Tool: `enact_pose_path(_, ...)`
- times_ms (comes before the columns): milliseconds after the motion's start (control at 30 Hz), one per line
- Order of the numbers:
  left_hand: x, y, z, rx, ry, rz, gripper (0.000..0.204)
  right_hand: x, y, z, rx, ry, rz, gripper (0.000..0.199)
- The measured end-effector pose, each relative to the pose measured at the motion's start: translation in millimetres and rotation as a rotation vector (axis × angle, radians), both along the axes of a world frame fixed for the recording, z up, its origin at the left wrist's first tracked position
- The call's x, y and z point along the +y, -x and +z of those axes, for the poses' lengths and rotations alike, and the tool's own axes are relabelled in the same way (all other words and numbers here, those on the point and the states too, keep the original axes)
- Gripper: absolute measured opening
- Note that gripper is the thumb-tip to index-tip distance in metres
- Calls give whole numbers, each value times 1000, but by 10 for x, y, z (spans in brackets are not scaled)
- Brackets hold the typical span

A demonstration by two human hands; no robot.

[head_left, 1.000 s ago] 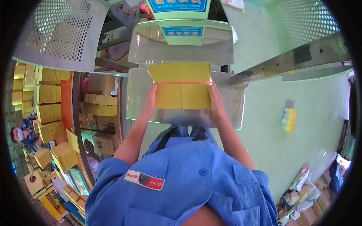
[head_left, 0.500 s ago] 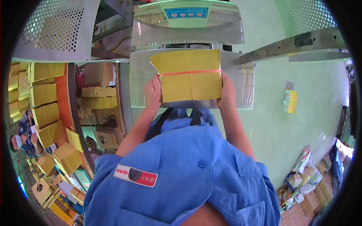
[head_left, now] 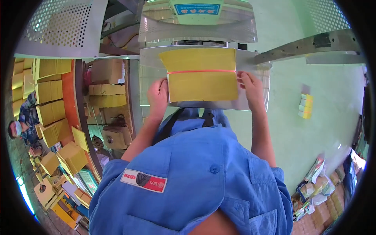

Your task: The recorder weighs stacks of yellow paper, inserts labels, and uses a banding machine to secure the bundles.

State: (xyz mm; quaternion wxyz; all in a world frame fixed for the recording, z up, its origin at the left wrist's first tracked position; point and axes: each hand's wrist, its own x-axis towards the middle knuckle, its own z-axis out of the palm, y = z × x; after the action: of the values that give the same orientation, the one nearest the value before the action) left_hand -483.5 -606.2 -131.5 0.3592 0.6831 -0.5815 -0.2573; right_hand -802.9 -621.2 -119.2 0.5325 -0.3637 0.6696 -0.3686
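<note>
Step in hand — squaring the yellow stack (head_left: pixel 201 76), banded in red, on the metal tray (head_left: pixel 256 66) near the machine. Left hand (head_left: pixel 158 96) and right hand (head_left: pixel 250 84) clasp its side edges, fingers curled. Next move likely calls for an even, level grip — no skew.
</note>
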Motion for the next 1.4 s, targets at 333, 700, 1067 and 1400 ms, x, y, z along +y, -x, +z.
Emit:
enact_pose_path(333,171,166,42,696,-370,-126,56,72,-379,-101,-199,179,-50,43)
enact_pose_path(700,99,-105,-435,916,-473,-159,59,16,-331,125,-281,151,-14,46)
enact_pose_path(1067,-559,299,214,896,-654,115,52,-189,-221,-28,-224,-104,-32,47)
enact_pose_path(1400,-68,198,307,1205,-337,-174,58,191,-171,74,-533,363,-190,41)
